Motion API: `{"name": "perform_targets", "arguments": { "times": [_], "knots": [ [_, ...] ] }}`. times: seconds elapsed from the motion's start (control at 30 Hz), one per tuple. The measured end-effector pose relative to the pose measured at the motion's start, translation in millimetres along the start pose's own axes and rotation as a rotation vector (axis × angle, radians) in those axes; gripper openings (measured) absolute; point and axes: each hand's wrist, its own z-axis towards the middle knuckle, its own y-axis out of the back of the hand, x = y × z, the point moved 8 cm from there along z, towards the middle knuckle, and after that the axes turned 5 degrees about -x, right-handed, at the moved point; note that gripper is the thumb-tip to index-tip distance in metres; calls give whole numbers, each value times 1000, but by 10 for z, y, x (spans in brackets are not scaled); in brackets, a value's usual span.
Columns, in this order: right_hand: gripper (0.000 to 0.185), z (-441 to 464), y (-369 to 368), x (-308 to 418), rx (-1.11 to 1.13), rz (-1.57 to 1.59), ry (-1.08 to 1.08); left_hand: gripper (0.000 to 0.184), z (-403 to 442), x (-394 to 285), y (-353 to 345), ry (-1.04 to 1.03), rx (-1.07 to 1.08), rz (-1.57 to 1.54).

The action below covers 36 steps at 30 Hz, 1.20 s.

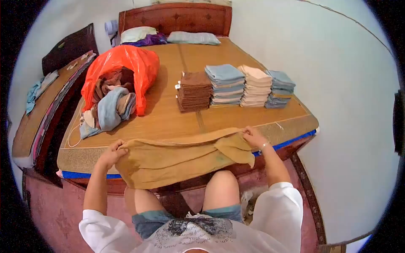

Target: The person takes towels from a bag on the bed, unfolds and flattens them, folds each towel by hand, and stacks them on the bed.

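Fingers of the left hand [113, 154] are closed in a pinch on the upper left corner of a mustard cloth [181, 160], and those of the right hand [254, 138] are likewise closed on its upper edge toward the right end. The cloth is stretched between the two hands along the near edge of the bed [168, 76], its lower part hanging above the thighs, with a flap folded down beneath the right hand. Both arms reach forward from the white sleeves, set well apart, the backs of the hands partly visible; a bracelet [264, 146] encircles the right wrist. Beyond the cloth, toward the left edge of the bed, an open red plastic bag [145, 69] lies on its side, a heap of crumpled garments [110, 109] spilling from its mouth toward the near left corner. Right of the bed's middle stand four folded stacks in a row: brown [194, 92], blue and striped [226, 84], cream [255, 86] and blue-grey [279, 89]. Two pillows [193, 38] [139, 33] lie by the headboard [175, 19]. Nothing stands between the hands and the cloth; the bag and stacks lie farther back.
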Motion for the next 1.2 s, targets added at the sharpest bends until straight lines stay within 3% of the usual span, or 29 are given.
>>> {"name": "perform_targets", "arguments": {
  "times": [0.03, 0.17, 0.23, 0.27, 0.3, 0.33, 0.4, 0.47, 0.5, 0.57, 0.67, 0.7, 0.83, 0.87, 1.0, 1.2],
  "knots": [
    [20, 35, 106, -29, -48, 163, -27, 15, 2, -20, 60, -11, -18, -2],
    [14, 53, 431, 156, -1, 217, 55, 14, 14, -89, 235, -52, -63, 14],
    [23, 50, 698, 433, -92, -392, 86, 15, 168, -212, 346, -161, -110, 213],
    [22, 69, 852, 675, -210, -423, 161, 15, 314, -276, 403, -247, -127, 340],
    [23, 214, 1072, 697, -361, -397, 183, 18, 424, -402, 475, -328, -138, 415],
    [23, 345, 1291, 728, -511, -366, 203, 21, 415, -719, 542, -608, -366, 712],
    [24, 226, 1708, 1292, -673, -220, 174, 22, 455, -1350, 734, -680, -519, 836],
    [23, 222, 2089, 1489, -821, -117, 283, 24, 112, -1982, 935, -1005, -839, 659],
    [23, 157, 2175, 1584, -827, -116, 293, 22, -55, -2212, 1017, -870, -910, 585],
    [22, -147, 2337, 1802, -948, -3, 498, 21, -424, -2490, 1013, -1006, -939, 555],
    [22, -358, 2220, 1497, -834, 51, 407, 27, -708, -2291, 934, -1045, -896, 734],
    [23, -471, 2088, 1410, -734, 85, 340, 26, -730, -2106, 904, -954, -833, 777],
    [25, -831, 1386, 623, -404, 257, 156, 30, -907, -1245, 507, -909, -574, 930],
    [25, -928, 1183, 473, -319, 309, 86, 30, -952, -1082, 407, -801, -493, 940],
    [20, -1241, 742, 140, -254, 149, 6, 20, -1023, -247, 149, -601, -294, 918],
    [12, -1257, 428, -181, -119, 389, -176, 20, -1037, 350, 130, -231, -138, 861]
  ]
}}
